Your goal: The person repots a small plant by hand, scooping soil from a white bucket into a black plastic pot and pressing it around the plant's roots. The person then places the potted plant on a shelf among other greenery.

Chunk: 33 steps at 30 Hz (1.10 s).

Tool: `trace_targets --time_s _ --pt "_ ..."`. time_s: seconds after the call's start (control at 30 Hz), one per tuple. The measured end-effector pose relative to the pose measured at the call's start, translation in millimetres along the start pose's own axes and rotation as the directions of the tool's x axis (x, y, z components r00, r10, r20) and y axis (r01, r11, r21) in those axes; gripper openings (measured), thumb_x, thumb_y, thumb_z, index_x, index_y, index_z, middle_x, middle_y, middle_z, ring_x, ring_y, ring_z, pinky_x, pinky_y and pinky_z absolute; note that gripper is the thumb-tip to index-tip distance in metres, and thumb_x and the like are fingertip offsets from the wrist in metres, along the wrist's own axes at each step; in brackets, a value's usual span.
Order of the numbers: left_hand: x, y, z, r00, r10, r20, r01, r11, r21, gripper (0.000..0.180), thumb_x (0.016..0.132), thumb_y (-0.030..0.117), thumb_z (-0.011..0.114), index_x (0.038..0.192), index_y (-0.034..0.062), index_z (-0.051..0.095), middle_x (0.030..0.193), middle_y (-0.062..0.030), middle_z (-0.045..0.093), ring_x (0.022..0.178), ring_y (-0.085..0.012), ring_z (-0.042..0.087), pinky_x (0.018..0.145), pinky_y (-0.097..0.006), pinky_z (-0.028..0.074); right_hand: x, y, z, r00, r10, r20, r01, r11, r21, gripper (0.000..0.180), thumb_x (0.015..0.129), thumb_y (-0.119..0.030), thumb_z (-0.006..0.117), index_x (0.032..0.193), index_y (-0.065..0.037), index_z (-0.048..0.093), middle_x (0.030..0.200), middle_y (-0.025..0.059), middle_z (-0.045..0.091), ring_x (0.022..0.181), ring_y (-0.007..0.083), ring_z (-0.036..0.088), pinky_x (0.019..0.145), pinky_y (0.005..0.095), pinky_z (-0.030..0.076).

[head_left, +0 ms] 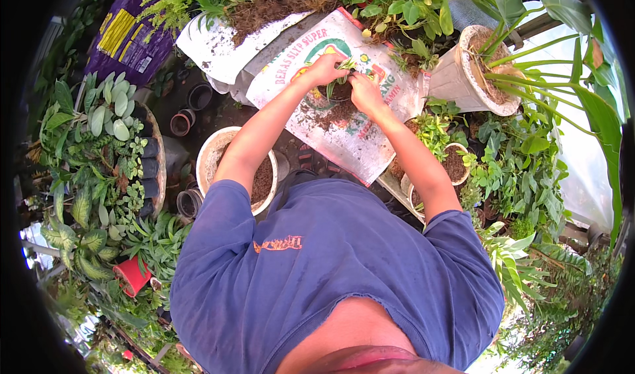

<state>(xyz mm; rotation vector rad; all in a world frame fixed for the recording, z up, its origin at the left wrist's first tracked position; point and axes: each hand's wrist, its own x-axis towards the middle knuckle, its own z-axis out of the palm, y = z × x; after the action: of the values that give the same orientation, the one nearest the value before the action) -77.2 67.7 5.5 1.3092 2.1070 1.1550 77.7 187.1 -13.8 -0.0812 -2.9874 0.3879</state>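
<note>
A small leafy plant [345, 65] with narrow, pale-edged leaves stands in a dark pot [340, 94] filled with soil. My left hand [326, 69] reaches in from the left with its fingers closed on the plant's leaves. On the right side, my right hand [366, 93] has its fingertips pressed together at the base of the same plant, just over the pot; what lies between them is too small to make out. Under the pot lies a white printed sack [291, 99], with loose dark soil [323, 119] scattered over it.
A white bucket [218, 142] of soil stands to the left, near empty small pots [182, 122]. Past the sack is a heap of soil and roots [284, 13]. At the right, a large white pot [456, 76] leans with a big-leaved plant. A purple bag [135, 40] lies far left.
</note>
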Motion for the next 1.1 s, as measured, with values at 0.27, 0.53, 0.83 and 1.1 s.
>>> trace_targets --time_s 0.27,0.53,0.83,1.1 --pt "-11.5 39.8 -3.9 0.999 -0.001 -0.043 -0.004 0.995 -0.103 0.027 0.081 0.018 0.071 0.103 0.0018 0.068 0.097 -0.0136 0.068 0.094 -0.0236 0.064 0.083 -0.035 0.049 23.7 31.1 13.7 0.984 -0.18 0.013 0.181 0.975 -0.13 0.031 0.079 -0.007 0.049 0.106 -0.005 0.063 0.106 0.0127 0.063 0.11 0.0278 0.057 0.103 0.06 0.03" --pt "-107.2 28.6 -25.6 0.895 -0.1 -0.434 -0.013 0.968 -0.249 0.027 0.086 0.012 0.064 0.112 0.0054 0.063 0.111 -0.0078 0.061 0.098 -0.0189 0.061 0.085 -0.032 0.048 -28.3 17.7 21.1 0.832 0.403 -0.38 -0.163 0.833 0.528 0.015 0.077 -0.007 0.059 0.089 -0.004 0.068 0.088 0.0102 0.066 0.082 0.0269 0.063 0.081 0.0381 0.045" --pt "-395.0 -84.0 -7.2 0.318 -0.574 -0.755 0.32 0.814 -0.485 0.019 0.087 0.003 0.057 0.106 0.0022 0.063 0.095 -0.0082 0.067 0.084 -0.0138 0.062 0.078 -0.028 0.049 -86.0 -127.2 62.5 0.669 0.322 0.67 -0.537 -0.413 0.735 0.019 0.093 -0.02 0.058 0.106 -0.006 0.059 0.093 0.0067 0.064 0.087 0.0187 0.061 0.075 0.0349 0.049" --pt "-611.6 -169.9 18.1 -0.161 -0.617 -0.771 0.761 0.42 -0.495 0.046 0.081 0.016 0.064 0.12 -0.0023 0.05 0.119 -0.0228 0.05 0.113 -0.0365 0.047 0.099 -0.042 0.037 -10.5 -332.4 110.6 0.904 0.132 0.407 -0.424 0.393 0.816 0.024 0.086 -0.02 0.068 0.072 -0.003 0.057 0.059 0.0021 0.056 0.053 0.0095 0.052 0.051 0.0273 0.043"
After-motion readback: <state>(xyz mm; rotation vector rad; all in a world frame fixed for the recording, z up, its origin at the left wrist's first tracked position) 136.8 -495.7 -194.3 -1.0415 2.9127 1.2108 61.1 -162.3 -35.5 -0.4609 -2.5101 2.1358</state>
